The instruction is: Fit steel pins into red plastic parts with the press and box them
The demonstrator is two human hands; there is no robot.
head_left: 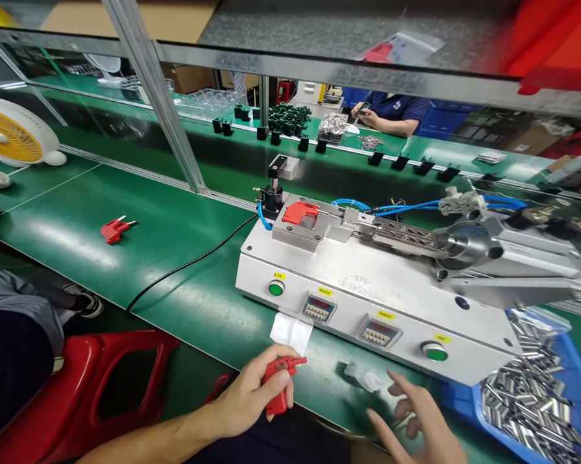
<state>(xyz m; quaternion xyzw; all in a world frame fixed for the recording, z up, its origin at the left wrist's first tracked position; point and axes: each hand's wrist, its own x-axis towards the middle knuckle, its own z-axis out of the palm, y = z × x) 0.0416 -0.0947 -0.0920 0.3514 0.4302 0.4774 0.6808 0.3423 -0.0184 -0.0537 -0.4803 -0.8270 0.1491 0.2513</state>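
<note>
A long green worktop [174, 232] runs through a factory hall, and a grey machine [368, 283] with green buttons and two small counters stands on it just ahead of the person. The left hand [249, 396] is closed around a red plastic part [279, 377] — bright red and flat-bodied, with a short prong reaching out to the right past the fingers. The part is held low over the near edge of the worktop, just below the machine's front panel. The right hand [419, 419] is open with its fingers spread, holding nothing, near a small whitish thing [362, 377] that lies on the worktop. A second red part [300, 212] sits in the machine's fixture. A third red part [116, 229] lies well apart to the left — two prongs up. At the right, a blue bin [457, 403] holds metal pins [532, 399].
</note>
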